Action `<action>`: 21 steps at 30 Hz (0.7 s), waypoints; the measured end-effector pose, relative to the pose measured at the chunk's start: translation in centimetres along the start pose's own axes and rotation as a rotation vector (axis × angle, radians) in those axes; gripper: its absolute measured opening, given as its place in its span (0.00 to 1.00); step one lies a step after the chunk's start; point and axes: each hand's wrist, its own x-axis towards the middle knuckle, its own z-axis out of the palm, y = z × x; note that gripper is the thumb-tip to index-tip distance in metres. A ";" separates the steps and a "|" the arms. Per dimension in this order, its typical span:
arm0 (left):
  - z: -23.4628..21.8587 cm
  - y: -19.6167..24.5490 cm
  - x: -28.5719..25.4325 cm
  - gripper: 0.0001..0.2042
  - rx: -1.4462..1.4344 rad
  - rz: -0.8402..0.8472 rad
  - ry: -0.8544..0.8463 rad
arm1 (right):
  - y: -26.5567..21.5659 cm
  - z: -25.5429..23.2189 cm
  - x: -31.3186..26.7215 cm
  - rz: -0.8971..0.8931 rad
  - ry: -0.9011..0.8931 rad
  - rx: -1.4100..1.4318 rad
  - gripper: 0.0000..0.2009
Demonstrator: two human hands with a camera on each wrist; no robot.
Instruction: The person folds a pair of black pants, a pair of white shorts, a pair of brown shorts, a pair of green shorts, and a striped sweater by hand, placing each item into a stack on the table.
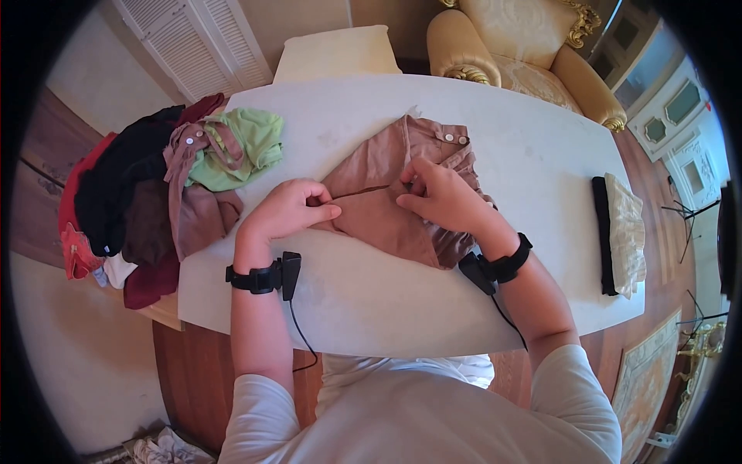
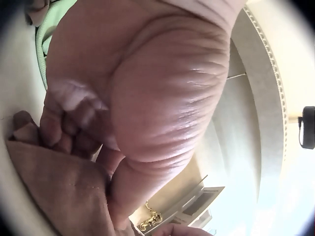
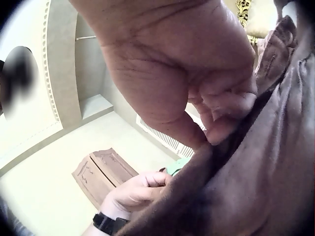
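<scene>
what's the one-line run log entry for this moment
left hand: pinches fold edge of brown garment | right hand: pinches same edge | garment: flat on white table | clothes pile: beside left hand

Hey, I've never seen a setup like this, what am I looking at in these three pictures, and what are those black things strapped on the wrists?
No machine here: a person works with bare hands. The wide picture comes from a camera worn on the head, looking down. The other two come from the small black cameras strapped to each wrist, so each shows its own palm up close. On the white oval table lies a dusty-pink buttoned garment; the left hand and the right hand each pinch a fold of it. To the left sits a heap of mixed clothes, to the right a folded cream and black stack.
</scene>
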 end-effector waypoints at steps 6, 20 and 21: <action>-0.6 0.7 -0.7 0.16 0.050 -0.020 0.043 | 0.3 0.0 -0.1 -0.009 0.039 -0.049 0.12; -1.1 0.3 -1.6 0.15 0.052 -0.007 0.026 | -0.3 0.8 -0.9 -0.065 -0.078 -0.173 0.14; -1.1 0.5 -1.6 0.15 0.064 0.002 0.032 | 0.1 0.9 -0.8 -0.075 -0.072 -0.166 0.14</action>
